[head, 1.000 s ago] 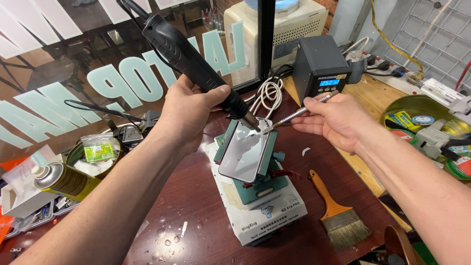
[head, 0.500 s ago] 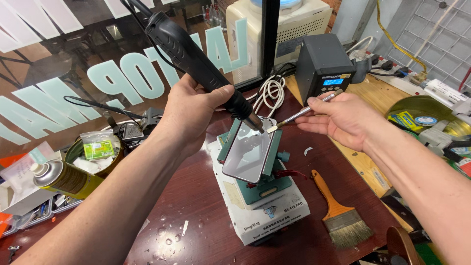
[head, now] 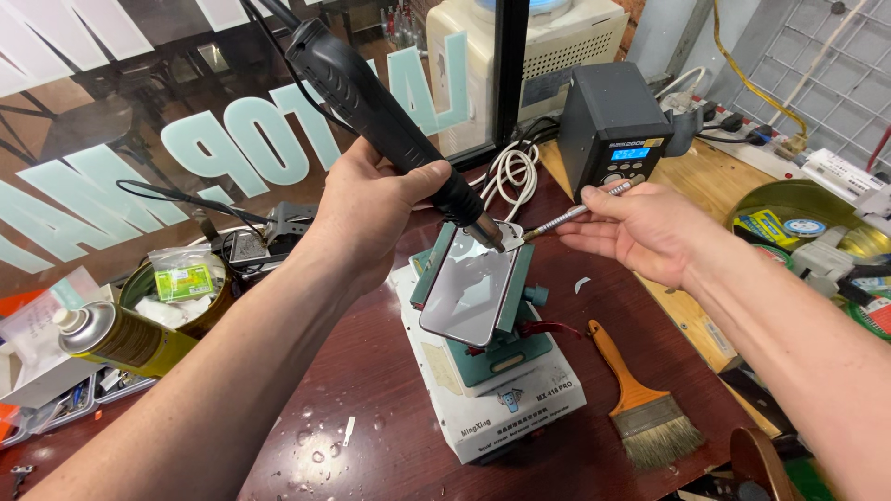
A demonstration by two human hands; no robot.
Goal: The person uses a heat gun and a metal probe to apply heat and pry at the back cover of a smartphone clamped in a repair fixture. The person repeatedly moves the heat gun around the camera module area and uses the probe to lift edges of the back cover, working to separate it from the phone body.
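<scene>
1. Left hand (head: 376, 209): forearm comes in from the near-left edge of the worktop (head: 371, 390) and rises toward the middle. Wrist bent, thumb on top. Grip closed fully around the lower barrel of a black hot-air gun (head: 390, 121).
2. Hot-air gun: long axis runs diagonally, handle and cord high toward the far-left, nozzle pointing down and to the right. Nozzle tip sits at, or just above, the far edge of the phone (head: 471, 292); cannot tell whether it touches.
3. Right hand (head: 640, 230): forearm enters from the near-right corner and angles up-left. Palm faces left, fingers curled. Grip pinched shut on a thin metal tool (head: 571, 215), thumb and fingers holding its rear end.
4. Metal tool: long axis close to level, slightly tilted; tip points left and a little down, meeting the phone's far corner right beside the nozzle.
5. Phone: lies tilted, shiny face up, clamped in a teal holder (head: 492, 348) atop a white box-shaped base (head: 506, 408), mid-worktop.
6. Around it: orange-handled brush (head: 640, 399) just right of the base; dark station with a small blue display (head: 614, 125) at the far edge; yellow spray can (head: 125, 339) on its side near the left edge; round tin (head: 176, 288) behind the can.
</scene>
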